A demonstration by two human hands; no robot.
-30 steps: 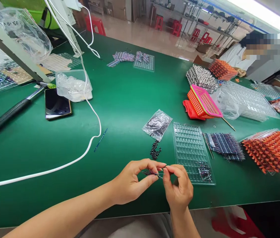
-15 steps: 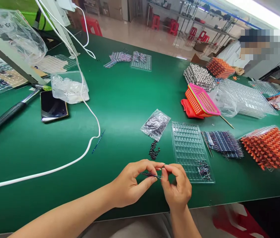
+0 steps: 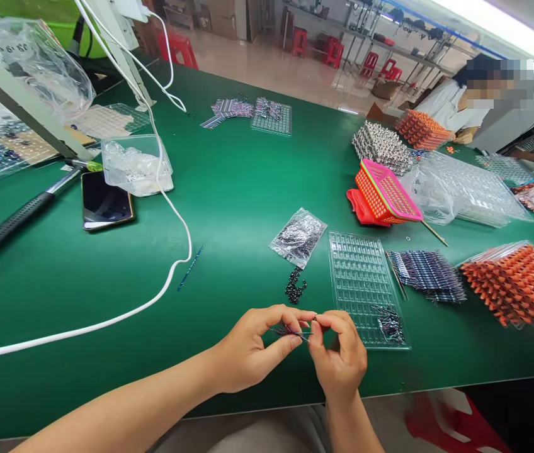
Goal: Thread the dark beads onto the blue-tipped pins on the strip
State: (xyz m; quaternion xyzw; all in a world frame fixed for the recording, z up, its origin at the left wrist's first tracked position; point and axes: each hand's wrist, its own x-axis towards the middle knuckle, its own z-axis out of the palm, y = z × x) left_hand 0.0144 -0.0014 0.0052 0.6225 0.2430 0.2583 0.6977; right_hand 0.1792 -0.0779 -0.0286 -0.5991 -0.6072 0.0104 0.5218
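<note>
Over the near edge of the green table, my left hand (image 3: 248,349) is closed in a pinch on a few thin dark strands (image 3: 280,330), whose tips poke out toward the right. My right hand (image 3: 341,355) meets it fingertip to fingertip, thumb and forefinger pinching a tiny dark bead that is mostly hidden. Just beyond the hands lie loose black beads (image 3: 295,288) and a clear bag (image 3: 299,236) filled with more. By the right hand is a clear ridged tray (image 3: 356,270), with a small heap of strands (image 3: 391,325) in its near right corner.
Right of the tray are tweezers (image 3: 397,277), bundled dark strands (image 3: 427,274) and stacked orange pieces (image 3: 517,283). Behind stands a pink-and-orange basket (image 3: 385,192). At left lie a white cable (image 3: 144,306), phone (image 3: 107,201) and hammer (image 3: 16,220). Another person (image 3: 451,104) sits far right.
The whole view has shifted slightly. My fingertips have closed further over the bead, so less of it shows; both hands stay in nearly the same place.
</note>
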